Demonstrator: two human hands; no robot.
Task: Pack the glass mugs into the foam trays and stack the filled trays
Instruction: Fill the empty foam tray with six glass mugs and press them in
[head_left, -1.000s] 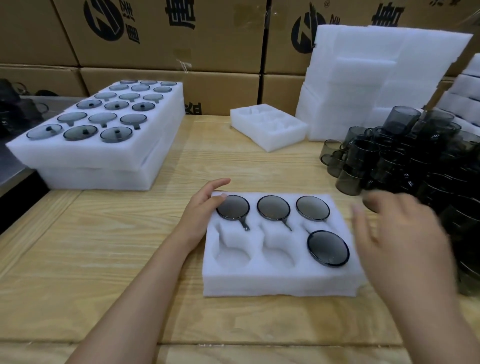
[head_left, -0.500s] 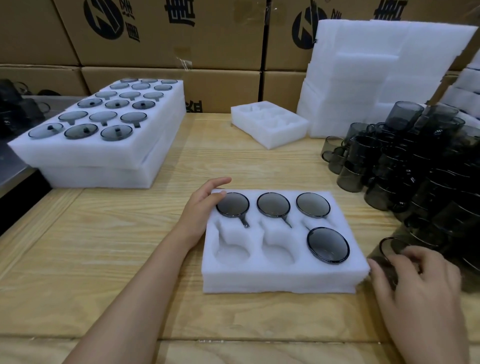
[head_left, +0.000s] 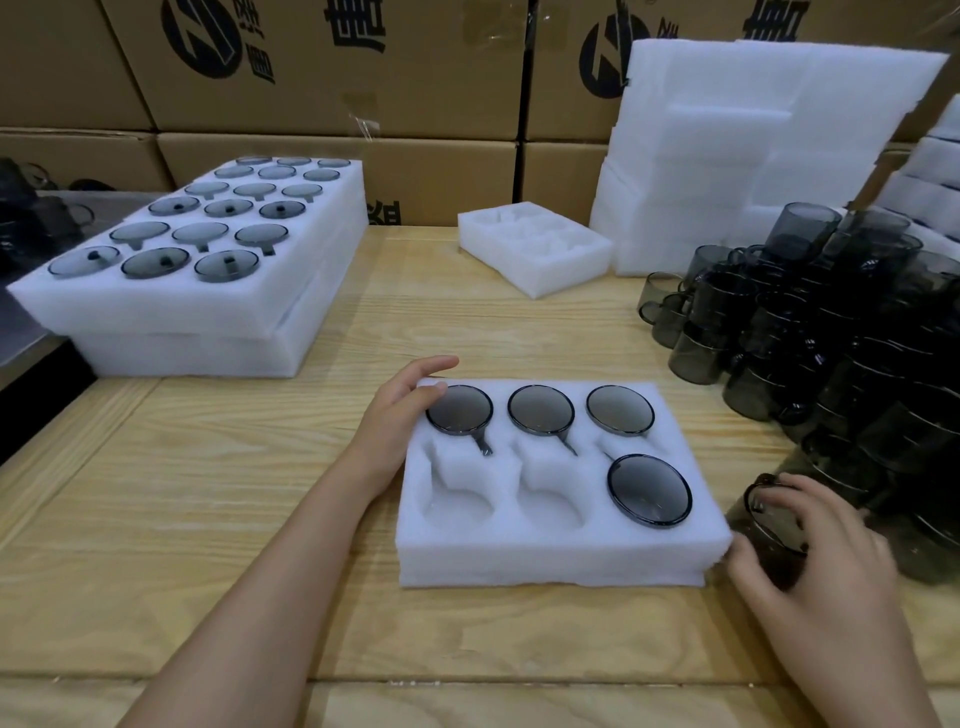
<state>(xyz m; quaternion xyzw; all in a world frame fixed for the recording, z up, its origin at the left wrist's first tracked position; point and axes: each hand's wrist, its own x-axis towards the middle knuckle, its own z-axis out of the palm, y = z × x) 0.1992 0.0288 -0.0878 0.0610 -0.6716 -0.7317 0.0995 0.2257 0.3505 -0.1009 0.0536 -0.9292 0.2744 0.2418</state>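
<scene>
A white foam tray (head_left: 550, 558) lies in front of me on the wooden table. Several smoky glass mugs (head_left: 649, 490) sit upside down in its pockets; the two near-left pockets (head_left: 457, 506) hold nothing. My left hand (head_left: 397, 415) rests with relaxed fingers on the tray's far left corner, thumb touching a mug base. My right hand (head_left: 821, 545) grips a loose dark glass mug (head_left: 769, 540) just right of the tray, at the foot of a heap of loose mugs (head_left: 831, 332).
A stack of two filled foam trays (head_left: 197, 312) stands at the far left. A single foam tray with bare pockets (head_left: 535, 254) lies at the back centre, beside a tall pile of foam sheets (head_left: 753, 156). Cardboard boxes (head_left: 322, 67) wall the back.
My right hand swung from above the tray's right side down to the heap's near edge and closed round a mug. My left hand stayed on the tray corner.
</scene>
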